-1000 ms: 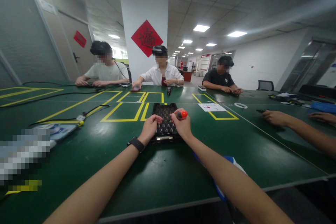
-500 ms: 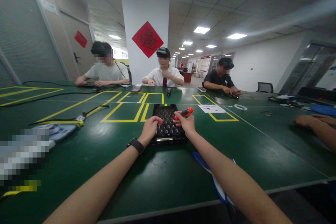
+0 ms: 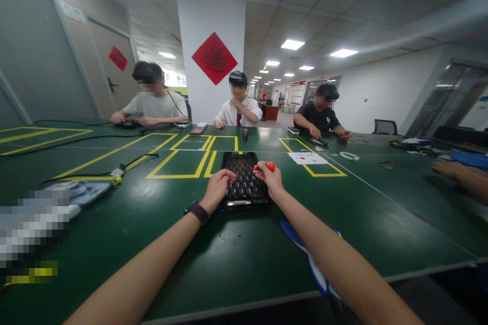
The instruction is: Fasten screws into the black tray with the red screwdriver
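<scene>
Black open case lies on the green table between both hands, rows of small shiny pieces inside. The right hand pinches a red-handled screwdriver over it; the left hand bunches its fingers at the case's left side, their grip unclear.

screwdriver partly hidden by the right hand, its tip too small to tell, left fingertips too small to tell whether they grip anything, case partly covered at both sides, print on the near-right paper unreadable, far-left person's hands holding something unclear, forearms cut off by the near edge
</scene>
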`<control>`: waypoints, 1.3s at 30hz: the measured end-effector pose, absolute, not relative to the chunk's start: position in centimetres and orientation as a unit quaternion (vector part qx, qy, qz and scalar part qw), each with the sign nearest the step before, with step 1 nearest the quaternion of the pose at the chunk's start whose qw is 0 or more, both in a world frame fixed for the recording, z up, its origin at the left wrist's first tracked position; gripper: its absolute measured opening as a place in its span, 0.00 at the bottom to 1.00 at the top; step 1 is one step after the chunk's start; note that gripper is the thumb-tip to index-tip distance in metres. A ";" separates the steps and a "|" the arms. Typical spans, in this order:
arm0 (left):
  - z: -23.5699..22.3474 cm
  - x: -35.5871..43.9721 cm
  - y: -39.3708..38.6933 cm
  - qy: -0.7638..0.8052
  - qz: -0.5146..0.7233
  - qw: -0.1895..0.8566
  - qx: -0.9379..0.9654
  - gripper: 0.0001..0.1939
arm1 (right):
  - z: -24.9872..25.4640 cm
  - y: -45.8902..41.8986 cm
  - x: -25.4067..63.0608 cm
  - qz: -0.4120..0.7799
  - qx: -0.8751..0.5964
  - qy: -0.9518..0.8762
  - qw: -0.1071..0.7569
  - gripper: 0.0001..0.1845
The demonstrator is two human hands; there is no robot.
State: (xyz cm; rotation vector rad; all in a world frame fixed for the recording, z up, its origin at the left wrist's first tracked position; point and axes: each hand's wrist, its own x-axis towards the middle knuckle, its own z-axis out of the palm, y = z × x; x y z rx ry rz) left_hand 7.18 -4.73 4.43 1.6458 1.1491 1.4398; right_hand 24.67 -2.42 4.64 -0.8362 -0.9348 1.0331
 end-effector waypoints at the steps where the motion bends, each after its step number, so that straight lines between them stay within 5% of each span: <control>1: 4.5 7.2 -4.7 0.440 0.550 0.331 0.628 0.10 | 4.6 -2.4 24.7 0.458 -0.376 -0.425 0.685 0.17; 22: 3.6 6.9 -3.9 0.476 0.605 0.338 0.541 0.11 | 4.9 -3.2 24.3 0.435 -0.349 -0.529 0.640 0.15; 39: 3.6 7.0 -4.0 0.495 0.558 0.294 0.598 0.08 | 5.3 -2.8 25.3 0.494 -0.339 -0.270 0.754 0.10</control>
